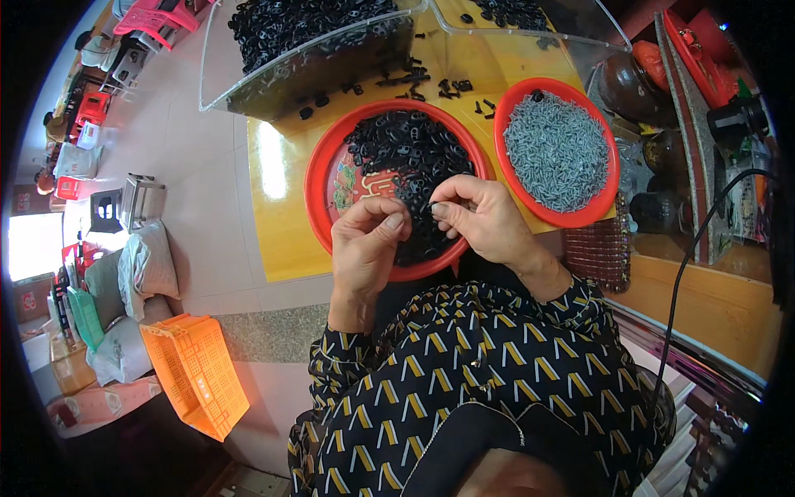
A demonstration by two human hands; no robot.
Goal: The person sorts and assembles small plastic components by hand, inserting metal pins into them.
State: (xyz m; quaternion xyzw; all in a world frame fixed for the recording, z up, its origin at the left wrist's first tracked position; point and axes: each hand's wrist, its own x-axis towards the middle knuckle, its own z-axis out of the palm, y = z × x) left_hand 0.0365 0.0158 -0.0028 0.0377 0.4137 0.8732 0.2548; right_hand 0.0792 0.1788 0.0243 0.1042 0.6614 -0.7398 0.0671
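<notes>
Both hands are over a round red tray [315, 178] that holds a heap of small black plastic parts [410, 141]. My left hand [364, 248] is closed, thumb and forefinger pinched together above the tray's near left part; whatever sits between the fingertips is hidden. My right hand [489, 222] also pinches, its fingertips a short way right of the left ones. A tiny dark bit shows at those fingertips, too small to name. To the right lies a red plate [499, 137] heaped with small silver screws [556, 149].
Beyond the tray stands a clear plastic bin [315, 74] full of black parts, with another clear bin [530, 37] beside it. Loose black pieces [406, 79] lie scattered on the yellow tabletop [290, 240]. An orange crate [199, 373] is on the floor at left. A black cable [681, 273] hangs at right.
</notes>
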